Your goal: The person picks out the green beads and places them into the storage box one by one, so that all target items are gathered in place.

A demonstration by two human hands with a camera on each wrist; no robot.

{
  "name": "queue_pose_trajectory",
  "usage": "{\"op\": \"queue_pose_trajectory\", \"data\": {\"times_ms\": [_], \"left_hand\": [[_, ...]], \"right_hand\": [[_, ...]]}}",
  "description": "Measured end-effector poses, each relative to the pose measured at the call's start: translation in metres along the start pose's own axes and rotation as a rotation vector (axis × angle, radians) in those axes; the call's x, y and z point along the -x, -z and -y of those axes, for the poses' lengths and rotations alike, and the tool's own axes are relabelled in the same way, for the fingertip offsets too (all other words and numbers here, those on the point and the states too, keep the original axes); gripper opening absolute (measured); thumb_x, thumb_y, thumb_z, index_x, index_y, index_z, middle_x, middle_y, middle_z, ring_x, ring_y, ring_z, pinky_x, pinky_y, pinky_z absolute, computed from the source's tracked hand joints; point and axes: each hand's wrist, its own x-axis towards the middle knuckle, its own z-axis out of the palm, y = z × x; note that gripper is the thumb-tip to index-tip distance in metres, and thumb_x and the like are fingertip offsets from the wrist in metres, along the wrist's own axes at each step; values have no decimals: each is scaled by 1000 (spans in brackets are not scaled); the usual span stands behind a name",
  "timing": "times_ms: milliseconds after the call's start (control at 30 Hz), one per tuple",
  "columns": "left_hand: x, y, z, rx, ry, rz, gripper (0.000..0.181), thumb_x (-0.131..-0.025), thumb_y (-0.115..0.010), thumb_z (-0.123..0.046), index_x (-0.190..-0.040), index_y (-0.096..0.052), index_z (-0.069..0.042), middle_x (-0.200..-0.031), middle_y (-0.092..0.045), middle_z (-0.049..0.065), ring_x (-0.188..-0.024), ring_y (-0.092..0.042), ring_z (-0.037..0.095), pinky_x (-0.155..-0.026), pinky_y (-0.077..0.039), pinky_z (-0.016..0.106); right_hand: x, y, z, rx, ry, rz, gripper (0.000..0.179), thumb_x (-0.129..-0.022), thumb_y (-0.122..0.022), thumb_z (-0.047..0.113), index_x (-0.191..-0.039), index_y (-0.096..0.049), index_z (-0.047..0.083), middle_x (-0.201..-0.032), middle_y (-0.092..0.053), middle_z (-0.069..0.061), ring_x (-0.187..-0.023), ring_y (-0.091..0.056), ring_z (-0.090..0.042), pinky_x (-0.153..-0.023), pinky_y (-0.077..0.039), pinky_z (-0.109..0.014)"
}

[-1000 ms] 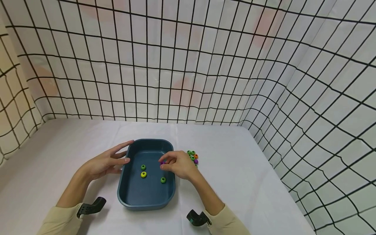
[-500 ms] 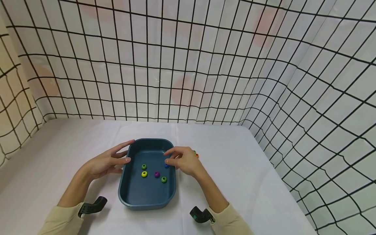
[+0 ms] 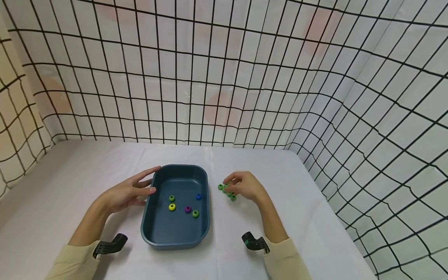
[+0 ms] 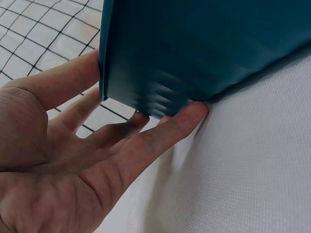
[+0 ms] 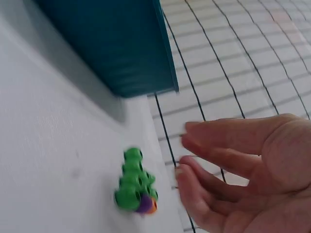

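A dark blue rectangular tray (image 3: 175, 233) stands on the white cloth, with several round holed beads spread over its floor: a yellow bead (image 3: 172, 207), a purple bead (image 3: 188, 209), a blue bead (image 3: 198, 196) and green ones. My left hand (image 3: 127, 192) rests against the tray's left side, fingers extended, fingertips on its rim and wall (image 4: 160, 48). To the right of the tray, my right hand (image 3: 246, 185) hovers by a small cluster of beads, holding nothing. The right wrist view shows green beads (image 5: 129, 191), a purple bead (image 5: 145, 204) and an orange bead (image 5: 153, 206) beside the fingertips.
A white cloth (image 3: 297, 217) covers the table. Black grid netting (image 3: 189, 85) before white sheeting encloses the back and sides. Black wrist cameras stick out from both sleeves, the left camera (image 3: 111, 245) near the tray's lower left corner.
My right hand has let a purple and then a blue bead go into the tray, then moved right to the cluster outside. The left hand stays on the tray.
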Motion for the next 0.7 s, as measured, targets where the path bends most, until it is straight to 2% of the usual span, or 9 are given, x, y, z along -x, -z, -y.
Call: {"op": "queue_pose_trajectory", "data": {"times_ms": [133,333,500,700], "left_hand": [[1,0,-2,-8,-4,2,81,-102,-61,-17,-164,-11,-26,-168,-2,28,-146,-26,57,-100,-51,61],[2,0,-2,-5,-2,2,81,-101,-61,-16,-164,-11,-26,-168,-2,28,-146,-26,57,-100,-50,61],[2,-1,-2,0,-1,-1,81,-101,-61,-16,-164,-11,-27,-168,-2,27,-145,-26,57,-100,-50,61],[2,-1,-2,4,-14,10,82,-102,-61,-16,-165,-9,-26,-168,-1,28,-145,-26,58,-99,-51,61]], "right_hand": [[-1,6,-12,24,-59,60,21,-83,-77,5,-104,-76,7,-92,-70,-7,-78,-68,-22,-77,-59,-42],[-3,11,-24,29,-118,129,18,-83,-76,4,-101,-76,7,-92,-72,-6,-78,-68,-19,-73,-58,-36],[-3,13,-29,41,-161,153,19,-83,-77,6,-101,-77,9,-93,-72,-6,-79,-67,-19,-71,-56,-33],[-4,11,-30,62,-174,166,20,-79,-77,3,-98,-78,9,-97,-71,-5,-80,-66,-19,-70,-55,-31]]}}
